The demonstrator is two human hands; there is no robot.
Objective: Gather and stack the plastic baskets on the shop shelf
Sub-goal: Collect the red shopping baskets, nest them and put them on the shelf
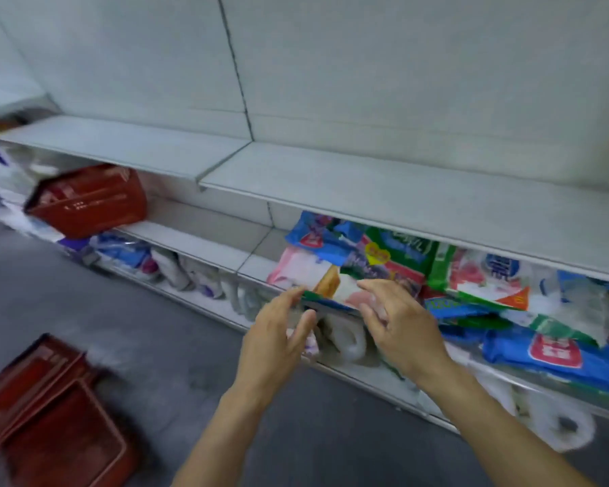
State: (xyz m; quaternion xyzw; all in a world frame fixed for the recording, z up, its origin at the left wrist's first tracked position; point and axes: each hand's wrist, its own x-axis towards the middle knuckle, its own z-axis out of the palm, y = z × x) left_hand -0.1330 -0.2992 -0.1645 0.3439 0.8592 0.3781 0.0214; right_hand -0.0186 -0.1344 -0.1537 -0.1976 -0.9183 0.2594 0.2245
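On the left shelf, red basket point(88, 200) tilted, mouth leftward; both hands' fingers point(373, 286) spread.

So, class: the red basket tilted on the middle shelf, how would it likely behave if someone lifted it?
The red basket probably stays stiff: its walls look like rigid moulded plastic. It may feel fairly light, though blurred goods seem to sit inside. It already leans toward the aisle, so a careless pull might tip it off the shelf.
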